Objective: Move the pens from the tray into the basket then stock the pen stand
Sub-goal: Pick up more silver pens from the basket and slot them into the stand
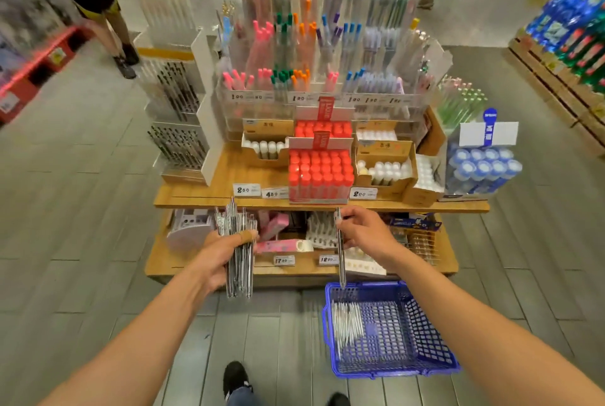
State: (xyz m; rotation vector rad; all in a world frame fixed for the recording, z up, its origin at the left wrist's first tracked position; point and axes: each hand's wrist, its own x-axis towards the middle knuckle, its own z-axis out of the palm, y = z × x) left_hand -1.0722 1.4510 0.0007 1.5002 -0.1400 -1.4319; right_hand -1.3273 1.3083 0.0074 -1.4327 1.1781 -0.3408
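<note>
My left hand (226,251) grips a bundle of several clear-wrapped pens (239,271), held upright in front of the lower shelf. My right hand (363,232) pinches a single pen (340,251) that hangs vertically, its tip just above the blue basket's far rim. The blue plastic basket (425,330) stands on the floor at the lower right and holds several white pens (347,323) along its left side. The tiered clear pen stand (314,45) with coloured pens rises behind the wooden shelves. A side rack (176,111) on the left holds dark pens.
The wooden upper shelf (203,189) carries boxes of red-capped and white-capped bottles and price tags. The lower shelf (163,268) holds small stationery boxes. My shoes (235,376) are on the grey floor. Another person's legs (111,29) stand at the back left. Stacked goods line the right aisle.
</note>
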